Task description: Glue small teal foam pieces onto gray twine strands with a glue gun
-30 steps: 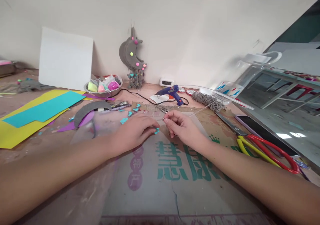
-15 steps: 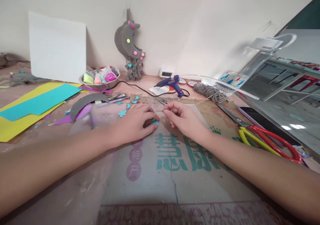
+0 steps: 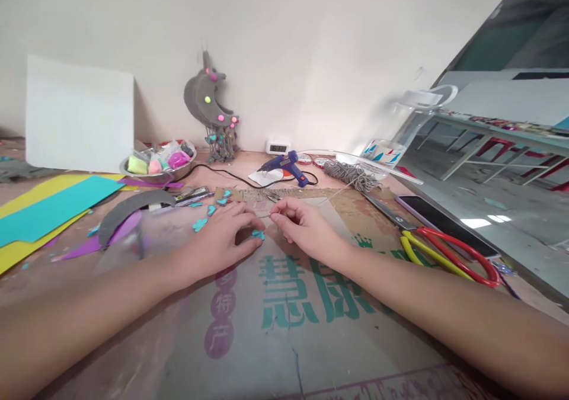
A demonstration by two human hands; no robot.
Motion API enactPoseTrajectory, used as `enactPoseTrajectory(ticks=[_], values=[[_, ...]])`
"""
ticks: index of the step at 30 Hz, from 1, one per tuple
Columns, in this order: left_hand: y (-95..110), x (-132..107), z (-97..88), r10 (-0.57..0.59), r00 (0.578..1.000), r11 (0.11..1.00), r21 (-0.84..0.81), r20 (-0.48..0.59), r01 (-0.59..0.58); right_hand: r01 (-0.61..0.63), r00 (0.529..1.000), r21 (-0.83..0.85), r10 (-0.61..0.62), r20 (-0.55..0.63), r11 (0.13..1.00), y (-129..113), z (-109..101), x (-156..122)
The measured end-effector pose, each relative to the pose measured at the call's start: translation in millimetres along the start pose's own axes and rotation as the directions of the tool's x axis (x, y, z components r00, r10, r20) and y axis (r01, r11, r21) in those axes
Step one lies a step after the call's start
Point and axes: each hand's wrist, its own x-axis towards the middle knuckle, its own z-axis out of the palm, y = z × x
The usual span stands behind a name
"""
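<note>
My left hand [image 3: 221, 238] rests on the cardboard sheet [image 3: 284, 305], its fingers curled and pressing a small teal heart-shaped piece [image 3: 258, 234] against the board. My right hand [image 3: 304, 228] is just to the right, fingers pinched together on a thin clear thread or wire that I can barely make out. The two hands nearly touch. More small teal hearts [image 3: 200, 224] lie left of my left hand.
A blue glue gun [image 3: 284, 164] lies behind the hands with its black cord. Grey yarn [image 3: 351, 175], red and yellow scissors [image 3: 444, 252] and a phone [image 3: 440, 225] are on the right. Teal and yellow foam sheets [image 3: 44, 213], a bowl of clay [image 3: 155, 164] and a grey moon decoration [image 3: 207, 104] are at the left and back.
Both hands stay on the same spot of the cardboard with the teal heart under my left fingers. The camera has shifted, so everything sits a little further left in view.
</note>
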Motion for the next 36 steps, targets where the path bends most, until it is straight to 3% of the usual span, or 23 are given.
enactPoseTrajectory(ticks=[7,12,21,29,33,36], values=[[4,-3,-1.7,-0.131,0.991,0.983,-0.128,0.017,0.132,0.041,0.999,-0.039,-0.040,0.024,0.998,-4,-2,-5],[8,-5,-3.6,-0.206,0.977,0.950,-0.251,-0.062,0.184,0.104,0.993,-0.012,-0.103,0.053,0.994,-3,1,-6],[8,-4,-2.3,-0.042,0.996,0.974,-0.225,-0.076,0.024,0.159,0.987,-0.141,-0.153,0.055,0.977,-7,8,-9],[9,-6,-2.6,-0.043,0.998,0.984,-0.172,-0.043,0.035,0.062,0.996,0.035,-0.064,0.060,0.997,-2,8,-4],[9,-4,-2.2,-0.069,0.996,0.977,-0.207,-0.052,0.057,0.091,0.994,0.038,-0.093,0.064,0.995,-2,9,-4],[7,-5,-0.2,-0.074,0.994,0.984,-0.171,-0.085,0.059,0.020,0.999,0.138,-0.025,0.030,0.990,2,6,3]])
